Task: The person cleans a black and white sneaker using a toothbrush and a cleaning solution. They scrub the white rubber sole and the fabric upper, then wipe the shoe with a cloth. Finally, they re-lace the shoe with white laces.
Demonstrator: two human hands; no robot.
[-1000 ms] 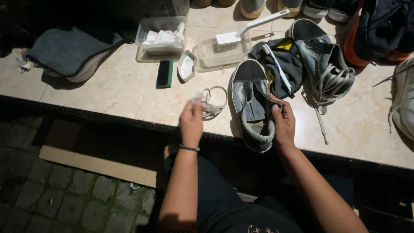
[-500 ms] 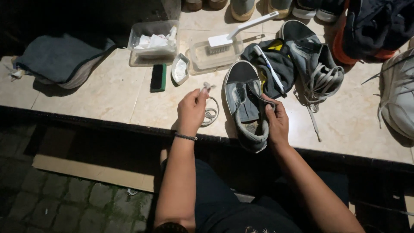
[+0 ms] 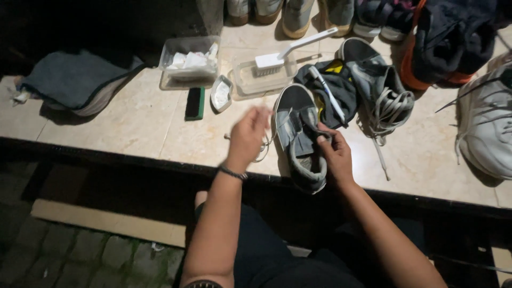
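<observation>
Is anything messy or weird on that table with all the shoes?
A bit messy. The grey shoe under the right hand has no lace in it, and a loose white lace trails by the left hand. The sneaker behind has untied laces spilling onto the counter.

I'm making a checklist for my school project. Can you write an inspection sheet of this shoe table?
Surface: pale tiled counter, dark front edge.
Job's things: grey sneaker lying at the edge; white lace beside it.
Clutter: white brush on a clear tray, tub of cloths, green block, folded grey cloth, more shoes.
Grippers: left hand blurred, over the lace; right hand pinching the sneaker's tongue.
Cables: nothing seen.
Surroundings: paving stones below, dark.
</observation>
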